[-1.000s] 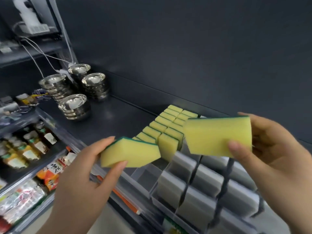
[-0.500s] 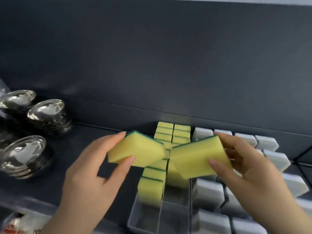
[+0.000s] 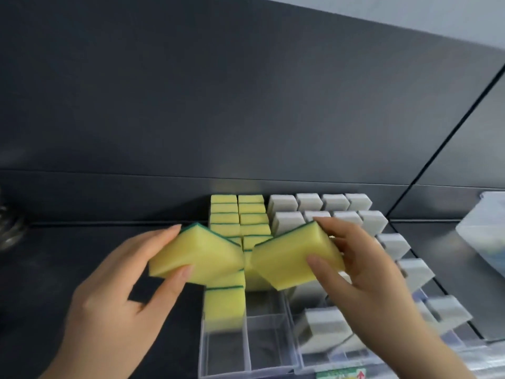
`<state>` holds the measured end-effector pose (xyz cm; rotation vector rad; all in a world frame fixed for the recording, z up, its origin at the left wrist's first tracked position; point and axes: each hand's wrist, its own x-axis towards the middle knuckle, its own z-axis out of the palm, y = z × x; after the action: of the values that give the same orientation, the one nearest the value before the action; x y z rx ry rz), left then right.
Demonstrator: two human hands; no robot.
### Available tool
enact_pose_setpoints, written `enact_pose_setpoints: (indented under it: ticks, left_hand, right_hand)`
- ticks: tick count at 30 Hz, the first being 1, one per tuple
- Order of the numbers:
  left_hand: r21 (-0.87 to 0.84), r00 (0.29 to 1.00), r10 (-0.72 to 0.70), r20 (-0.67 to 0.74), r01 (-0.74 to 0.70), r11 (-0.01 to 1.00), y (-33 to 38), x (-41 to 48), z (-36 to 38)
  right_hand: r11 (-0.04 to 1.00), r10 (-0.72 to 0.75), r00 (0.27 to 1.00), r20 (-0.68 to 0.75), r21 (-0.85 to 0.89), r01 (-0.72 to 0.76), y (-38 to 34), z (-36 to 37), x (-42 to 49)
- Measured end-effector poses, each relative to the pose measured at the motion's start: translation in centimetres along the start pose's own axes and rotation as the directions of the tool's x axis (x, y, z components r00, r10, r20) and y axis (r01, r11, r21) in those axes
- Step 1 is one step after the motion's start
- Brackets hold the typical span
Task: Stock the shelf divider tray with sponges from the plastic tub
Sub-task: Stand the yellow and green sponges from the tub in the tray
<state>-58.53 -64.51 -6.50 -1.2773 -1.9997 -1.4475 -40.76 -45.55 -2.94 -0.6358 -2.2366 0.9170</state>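
Yellow sponge (image 3: pixel 199 255) gripped in left hand (image 3: pixel 114 305); second sponge (image 3: pixel 289 258) gripped in right hand (image 3: pixel 369 277), above divider tray (image 3: pixel 269 343).

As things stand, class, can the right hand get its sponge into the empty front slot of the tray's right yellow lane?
Probably yes. The right hand holds its sponge just above that lane; the front slot lies open, and the left hand is off to the side.
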Motion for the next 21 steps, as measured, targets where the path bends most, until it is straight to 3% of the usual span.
enact_pose_setpoints:
  ticks: [4,7,12,21]
  left_hand:
    - [-0.045,0.999,-0.027,0.025,0.029,0.999,0.1,-0.3,-0.2]
    - [0.002,0.999,0.011,0.034,-0.011,1.000,0.6,-0.5,-0.3]
    - [0.042,1.000,-0.007,0.000,0.007,0.999,1.0,-0.4,-1.1]
    - [0.058,0.999,-0.031,-0.035,0.033,0.998,0.9,-1.4,-2.5]
  right_hand:
    - [0.997,-0.006,1.000,-0.009,-0.081,0.005,0.0,0.1,0.0]
    - [0.998,-0.016,0.999,0.048,-0.066,0.019,-0.1,0.4,0.2]
    - [0.981,-0.033,0.998,0.060,-0.188,0.044,0.3,0.9,0.7]
    - [0.920,-0.075,0.956,0.283,-0.351,0.176,1.0,2.8,1.5]
